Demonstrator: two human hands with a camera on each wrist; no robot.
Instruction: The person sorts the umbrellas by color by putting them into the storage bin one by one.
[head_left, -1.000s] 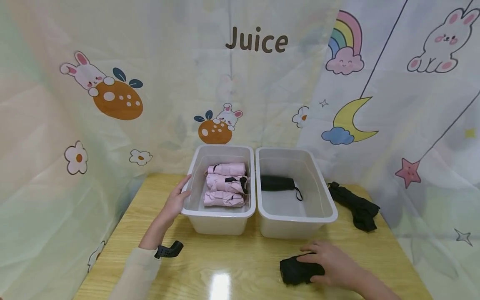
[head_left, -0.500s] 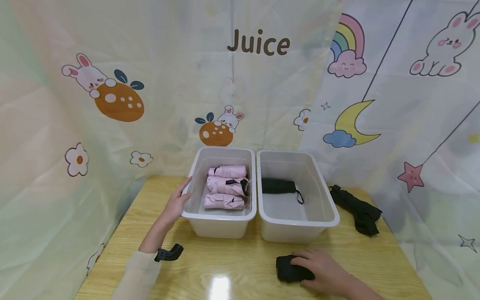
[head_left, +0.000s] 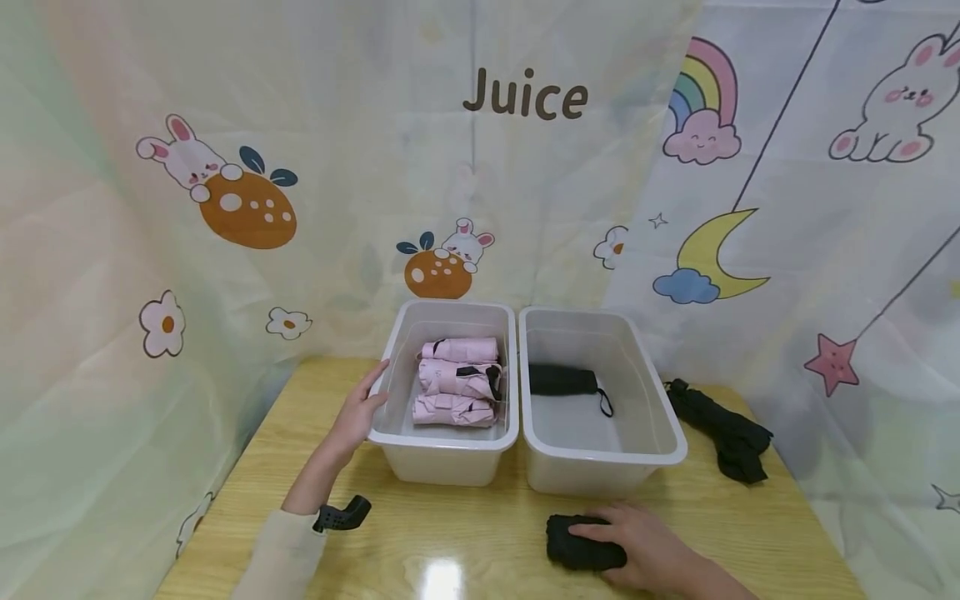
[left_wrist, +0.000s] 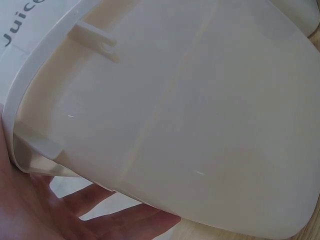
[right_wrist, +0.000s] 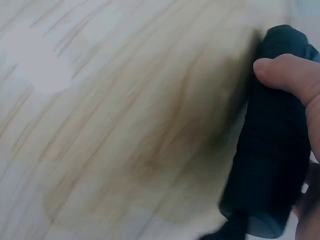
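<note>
My left hand [head_left: 358, 418] grips the left side of a white plastic bin [head_left: 446, 443]. Its thumb and a fingertip reach the rim; other fingers lie along the outer wall in the left wrist view. Inside that bin lie three pink folded umbrellas [head_left: 457, 379]. My right hand [head_left: 645, 546] holds a black folded umbrella [head_left: 577, 542] low over the table, in front of the second bin. In the right wrist view the thumb lies across the umbrella [right_wrist: 272, 130], and a dark strap hangs at its lower end.
A second white bin [head_left: 600, 457] stands right beside the first, with one black folded umbrella [head_left: 562, 380] inside. Another black umbrella [head_left: 720, 429], looser, lies on the wooden table [head_left: 480, 533] to its right. A printed curtain [head_left: 337, 208] encloses the back and sides.
My right hand has closed more fully over the black umbrella, which has shifted slightly left. The left hand stays at the bin. The head view has tilted a little.
</note>
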